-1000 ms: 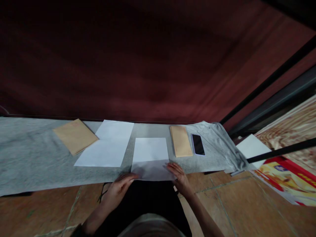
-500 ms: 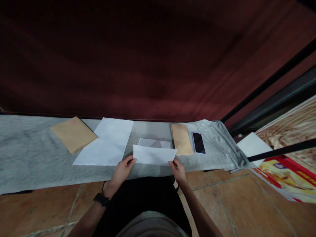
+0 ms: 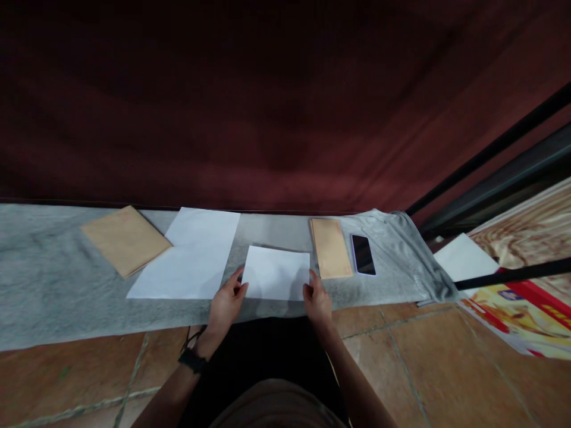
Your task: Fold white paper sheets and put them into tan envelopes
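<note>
A white sheet of paper lies in front of me on the grey cloth, looking nearly flat. My left hand pinches its left edge near the lower corner, thumb on top. At the right edge, my right hand has its fingers closed on the paper; some fingertips are hidden. Left of my left hand is a larger stack or sheet of white paper. A brown envelope, possibly more than one, lies just beyond my right hand.
Another brown envelope overlaps the large white paper at the left. A phone lies at the right. The grey cloth covers a narrow surface against a dark red backdrop. Black bars and a colourful box stand at the far right.
The near part of the paper, held raised between both hands with a white part showing behind it, has come down flat. My right hand has shifted slightly along the paper's edge.
</note>
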A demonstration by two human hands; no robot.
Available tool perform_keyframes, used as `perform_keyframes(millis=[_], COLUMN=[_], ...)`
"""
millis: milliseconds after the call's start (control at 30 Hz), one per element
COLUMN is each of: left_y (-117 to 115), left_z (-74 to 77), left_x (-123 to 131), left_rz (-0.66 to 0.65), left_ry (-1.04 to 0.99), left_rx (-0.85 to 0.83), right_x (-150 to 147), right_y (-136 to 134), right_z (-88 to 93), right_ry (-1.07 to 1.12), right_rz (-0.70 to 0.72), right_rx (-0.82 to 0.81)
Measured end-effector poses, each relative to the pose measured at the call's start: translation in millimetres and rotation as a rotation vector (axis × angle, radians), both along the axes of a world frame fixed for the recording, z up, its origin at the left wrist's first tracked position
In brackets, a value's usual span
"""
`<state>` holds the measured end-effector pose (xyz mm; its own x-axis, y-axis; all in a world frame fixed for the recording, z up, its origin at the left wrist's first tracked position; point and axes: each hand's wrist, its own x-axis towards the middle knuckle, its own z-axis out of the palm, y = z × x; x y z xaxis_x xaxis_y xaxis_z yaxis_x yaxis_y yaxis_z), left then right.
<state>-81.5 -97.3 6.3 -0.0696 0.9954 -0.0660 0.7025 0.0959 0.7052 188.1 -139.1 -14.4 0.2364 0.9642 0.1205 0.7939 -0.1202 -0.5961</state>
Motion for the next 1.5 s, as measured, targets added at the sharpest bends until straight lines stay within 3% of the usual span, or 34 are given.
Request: perform_keyframes(millis=[200, 500, 600, 733, 833, 933, 1133, 1500], left_y=[-1.7, -2.4, -4.8, 0.0, 9.3, 16.9, 19.5, 15.2], left_z=[3.9, 6.2, 6.5, 0.8, -12.8, -27.2, -31.2, -25.0], left_x=[7.1, 10.5, 17.6, 49.3, 73.9, 84.2, 76.7, 44.8], left_rz=[0.036, 0.065, 0.0, -0.23, -0.36, -0.402, -0.354, -0.147], left_ry=[0.12, 0.278, 0.391, 0.404, 0.429, 0.467, 0.491, 0.444], left_rx=[-0.055, -0.034, 0.167, 0.394, 0.379, 0.337, 0.327, 0.315], right_x=[-2.9, -7.0, -13.9, -43.9, -70.3, -81.6, -67.3, -30.7], right_y=[4.7, 18.5, 16.9, 26.3, 41.9, 53.8, 54.9, 45.0], right_z=[1.6, 8.3, 9.7, 13.8, 14.4, 10.7, -1.0, -14.1], right_ry=[-0.243, -0.369, -0.301, -0.053, 0.066, -0.02, -0.277, -0.415], right_rz=[0.045, 0.04, 0.043, 0.217, 0.326, 0.379, 0.39, 0.239], right_rx=[0.017, 0.099, 0.177, 0.226, 0.172, 0.117, 0.066, 0.131])
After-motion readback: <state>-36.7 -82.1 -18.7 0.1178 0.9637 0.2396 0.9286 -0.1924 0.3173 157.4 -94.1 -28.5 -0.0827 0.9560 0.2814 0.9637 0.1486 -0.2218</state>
